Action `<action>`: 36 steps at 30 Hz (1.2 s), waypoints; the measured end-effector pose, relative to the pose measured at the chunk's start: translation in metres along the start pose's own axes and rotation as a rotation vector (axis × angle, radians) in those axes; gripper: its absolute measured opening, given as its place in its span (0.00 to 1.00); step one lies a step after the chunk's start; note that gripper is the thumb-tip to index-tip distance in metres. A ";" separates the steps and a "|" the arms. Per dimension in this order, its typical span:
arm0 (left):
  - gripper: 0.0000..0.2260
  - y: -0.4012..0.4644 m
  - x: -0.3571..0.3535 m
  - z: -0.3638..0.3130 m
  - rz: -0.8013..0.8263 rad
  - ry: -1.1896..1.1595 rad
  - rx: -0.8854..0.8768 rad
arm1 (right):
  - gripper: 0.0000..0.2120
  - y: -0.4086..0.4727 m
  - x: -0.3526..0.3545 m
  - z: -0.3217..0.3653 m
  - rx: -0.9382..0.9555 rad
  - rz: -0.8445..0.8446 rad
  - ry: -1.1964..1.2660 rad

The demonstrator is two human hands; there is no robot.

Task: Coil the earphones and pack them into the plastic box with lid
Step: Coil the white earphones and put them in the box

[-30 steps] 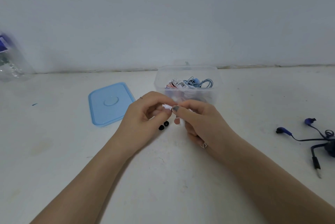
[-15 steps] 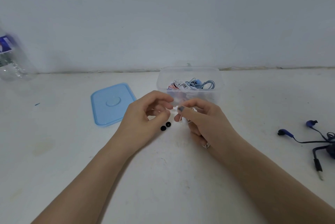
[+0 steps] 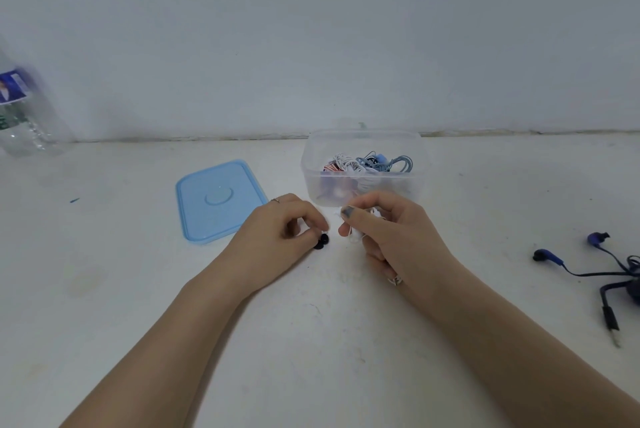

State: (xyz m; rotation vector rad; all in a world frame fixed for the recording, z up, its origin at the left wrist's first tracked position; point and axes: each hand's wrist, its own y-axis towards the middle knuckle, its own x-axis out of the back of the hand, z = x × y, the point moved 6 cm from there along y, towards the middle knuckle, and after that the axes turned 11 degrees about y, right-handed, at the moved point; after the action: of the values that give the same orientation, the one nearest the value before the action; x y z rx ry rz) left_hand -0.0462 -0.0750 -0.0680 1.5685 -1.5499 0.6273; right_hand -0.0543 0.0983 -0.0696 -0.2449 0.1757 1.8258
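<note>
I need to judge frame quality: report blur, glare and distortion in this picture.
Head view: soft even light, no hard glare; the bottle at the left edge is smeared by blur; wide-angle stretch at the edges; the plastic box, lid and both hands are fairly sharp.

The bottle [image 3: 24, 109] label is too blurred to read.

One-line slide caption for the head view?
Right hand holds coiled white earphones before the open plastic box; left hand touches black eartips.
</note>
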 end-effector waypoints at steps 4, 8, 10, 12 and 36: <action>0.09 0.001 0.000 0.001 0.003 -0.023 -0.001 | 0.07 0.000 -0.001 -0.001 -0.006 0.001 0.016; 0.07 -0.001 0.005 -0.003 -0.052 -0.094 0.004 | 0.06 0.001 0.000 -0.001 -0.004 0.004 0.025; 0.07 -0.002 0.009 -0.008 -0.089 -0.173 -0.004 | 0.07 0.001 0.000 -0.001 -0.003 0.001 0.031; 0.07 -0.003 0.009 -0.014 -0.103 -0.228 -0.039 | 0.07 0.000 0.000 -0.001 -0.001 -0.007 0.040; 0.08 -0.009 0.011 -0.028 -0.140 -0.254 -0.164 | 0.05 -0.004 -0.001 0.003 0.036 -0.007 0.052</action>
State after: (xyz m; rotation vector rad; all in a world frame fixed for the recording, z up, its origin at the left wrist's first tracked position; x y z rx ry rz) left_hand -0.0308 -0.0591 -0.0460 1.6612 -1.6126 0.2239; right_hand -0.0508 0.0995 -0.0664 -0.2677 0.2440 1.8083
